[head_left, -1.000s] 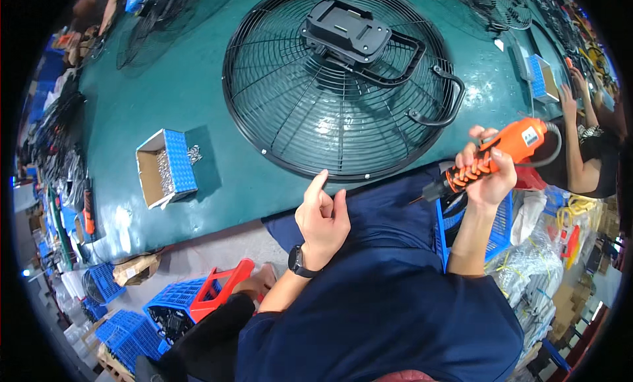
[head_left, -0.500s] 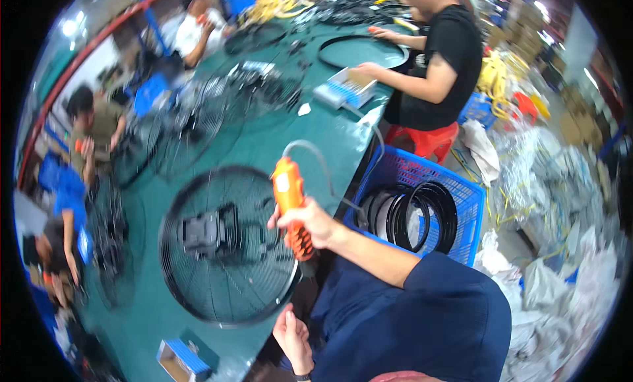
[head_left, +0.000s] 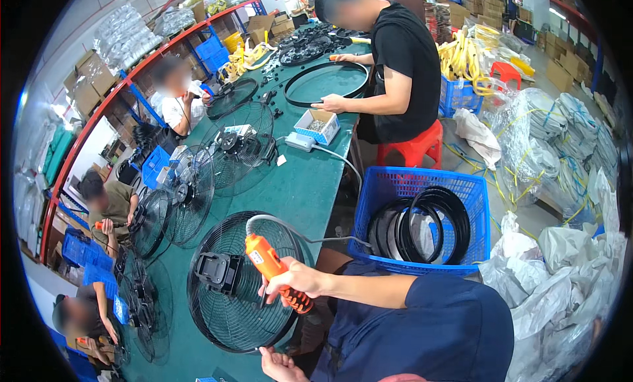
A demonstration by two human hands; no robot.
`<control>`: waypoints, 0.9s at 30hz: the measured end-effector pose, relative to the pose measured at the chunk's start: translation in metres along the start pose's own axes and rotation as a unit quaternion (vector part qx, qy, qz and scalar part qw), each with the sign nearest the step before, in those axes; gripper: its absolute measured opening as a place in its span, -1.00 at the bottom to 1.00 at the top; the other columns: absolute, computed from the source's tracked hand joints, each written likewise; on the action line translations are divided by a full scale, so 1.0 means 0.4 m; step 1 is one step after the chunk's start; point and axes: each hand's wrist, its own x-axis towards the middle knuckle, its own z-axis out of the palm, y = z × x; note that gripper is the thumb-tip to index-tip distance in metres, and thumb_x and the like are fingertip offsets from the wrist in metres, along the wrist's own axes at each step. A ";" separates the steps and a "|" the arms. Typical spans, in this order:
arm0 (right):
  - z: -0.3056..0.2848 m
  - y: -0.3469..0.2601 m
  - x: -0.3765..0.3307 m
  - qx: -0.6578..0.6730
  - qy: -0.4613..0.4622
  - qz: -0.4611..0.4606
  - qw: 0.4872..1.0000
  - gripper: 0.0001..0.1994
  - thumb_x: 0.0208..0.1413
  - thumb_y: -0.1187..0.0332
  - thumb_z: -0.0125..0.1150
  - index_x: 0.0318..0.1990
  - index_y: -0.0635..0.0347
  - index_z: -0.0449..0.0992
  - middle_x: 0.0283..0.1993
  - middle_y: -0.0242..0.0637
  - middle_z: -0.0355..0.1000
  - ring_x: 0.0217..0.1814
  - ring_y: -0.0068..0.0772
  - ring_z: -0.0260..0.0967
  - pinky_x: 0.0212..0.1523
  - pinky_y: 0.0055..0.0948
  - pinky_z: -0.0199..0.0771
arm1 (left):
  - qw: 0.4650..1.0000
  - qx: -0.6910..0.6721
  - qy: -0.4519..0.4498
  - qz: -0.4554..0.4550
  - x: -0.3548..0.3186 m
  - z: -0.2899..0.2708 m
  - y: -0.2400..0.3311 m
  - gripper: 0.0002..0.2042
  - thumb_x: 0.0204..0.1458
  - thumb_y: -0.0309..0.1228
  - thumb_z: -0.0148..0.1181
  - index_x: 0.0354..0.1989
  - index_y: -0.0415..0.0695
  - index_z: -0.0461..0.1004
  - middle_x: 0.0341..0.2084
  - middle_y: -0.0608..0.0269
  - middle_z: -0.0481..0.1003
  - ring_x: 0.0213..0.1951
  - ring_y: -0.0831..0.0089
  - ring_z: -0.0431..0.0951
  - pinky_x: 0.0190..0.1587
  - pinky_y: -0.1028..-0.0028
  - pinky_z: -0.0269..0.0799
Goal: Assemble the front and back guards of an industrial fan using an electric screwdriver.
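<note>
My right hand [head_left: 297, 281] is wrapped round an orange electric screwdriver [head_left: 265, 255], whose grey cord [head_left: 300, 229] loops from its top end. The screwdriver is tilted over a round black wire fan guard [head_left: 254, 329] lying on the green table. A black bracket [head_left: 216, 271] sits on the guard, left of the screwdriver. At the near rim of the guard my left hand [head_left: 282, 367] has thumb and forefinger pinched together. Something tiny and pale may be at those fingertips, too small to name.
Beside me stands a blue crate [head_left: 422, 177] holding several black rings [head_left: 455, 227]. A box of small parts [head_left: 316, 126] lies farther up the table [head_left: 306, 184]. A person in black [head_left: 405, 65] sits there on a red stool [head_left: 422, 146]. Other people work across the table among fan guards [head_left: 188, 194].
The view has shifted, showing more of the room. The screwdriver leans more now. My left hand's loosely curled fingers have come together in a pinch by the guard's rim.
</note>
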 end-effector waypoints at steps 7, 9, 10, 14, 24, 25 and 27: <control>0.014 0.018 0.013 -0.029 -0.012 0.005 0.999 -0.78 -0.13 0.37 0.24 -0.35 0.24 0.37 -0.40 -0.27 0.43 -0.47 -0.45 0.48 -0.63 -0.47 0.42 | 0.998 -0.031 -0.040 -0.039 0.013 -0.024 -0.013 -0.57 0.22 -0.17 -0.05 -0.71 0.10 0.02 -0.79 0.55 -0.09 -0.72 0.64 -0.11 -0.65 0.54 -0.21; 0.013 0.020 0.009 -0.048 0.010 0.018 0.999 -0.78 -0.13 0.36 0.23 -0.34 0.24 0.36 -0.41 -0.28 0.43 -0.48 -0.45 0.48 -0.63 -0.48 0.42 | 0.995 -0.034 -0.052 -0.083 0.015 -0.022 -0.011 -0.57 0.22 -0.16 -0.05 -0.71 0.10 0.03 -0.79 0.54 -0.08 -0.72 0.63 -0.11 -0.65 0.53 -0.21; 0.014 0.022 0.007 -0.053 0.019 0.017 0.998 -0.77 -0.13 0.36 0.23 -0.35 0.25 0.36 -0.43 -0.29 0.43 -0.50 -0.45 0.47 -0.65 -0.49 0.41 | 0.989 -0.036 -0.062 -0.127 0.016 -0.019 -0.010 -0.57 0.21 -0.15 -0.05 -0.71 0.10 0.04 -0.79 0.54 -0.08 -0.72 0.62 -0.11 -0.65 0.52 -0.21; 0.016 0.031 0.005 -0.064 0.034 0.012 0.997 -0.77 -0.13 0.37 0.22 -0.35 0.27 0.35 -0.46 -0.27 0.43 -0.54 -0.44 0.47 -0.69 -0.51 0.40 | 0.986 -0.020 -0.094 -0.137 0.022 0.003 -0.023 -0.58 0.20 -0.13 -0.03 -0.69 0.09 0.06 -0.78 0.54 -0.05 -0.72 0.62 -0.09 -0.66 0.52 -0.17; -0.020 0.044 0.078 -0.071 0.033 0.036 0.996 -0.77 -0.13 0.40 0.24 -0.33 0.25 0.34 -0.43 -0.19 0.48 -0.54 -0.38 0.49 -0.63 -0.49 0.44 | 0.987 -0.008 -0.126 -0.104 -0.003 0.008 -0.014 -0.91 0.07 -0.40 0.11 -0.38 -0.14 0.42 -0.74 0.51 0.14 -0.70 0.67 0.08 -0.66 0.62 -0.06; -0.021 0.047 0.081 -0.079 0.042 0.049 0.995 -0.77 -0.12 0.40 0.24 -0.33 0.25 0.34 -0.43 -0.18 0.48 -0.54 -0.38 0.49 -0.63 -0.49 0.44 | 0.986 -0.006 -0.128 -0.104 -0.002 0.007 -0.015 -0.91 0.07 -0.40 0.11 -0.38 -0.14 0.42 -0.74 0.51 0.14 -0.70 0.67 0.08 -0.66 0.62 -0.06; -0.022 0.050 0.083 -0.067 0.036 0.048 0.996 -0.78 -0.12 0.41 0.24 -0.33 0.25 0.34 -0.42 -0.18 0.49 -0.54 -0.38 0.50 -0.63 -0.49 0.44 | 0.980 -0.004 -0.155 -0.120 -0.005 -0.007 -0.024 -0.85 0.05 -0.42 0.12 -0.27 -0.23 0.43 -0.71 0.46 0.18 -0.67 0.64 0.13 -0.64 0.60 -0.02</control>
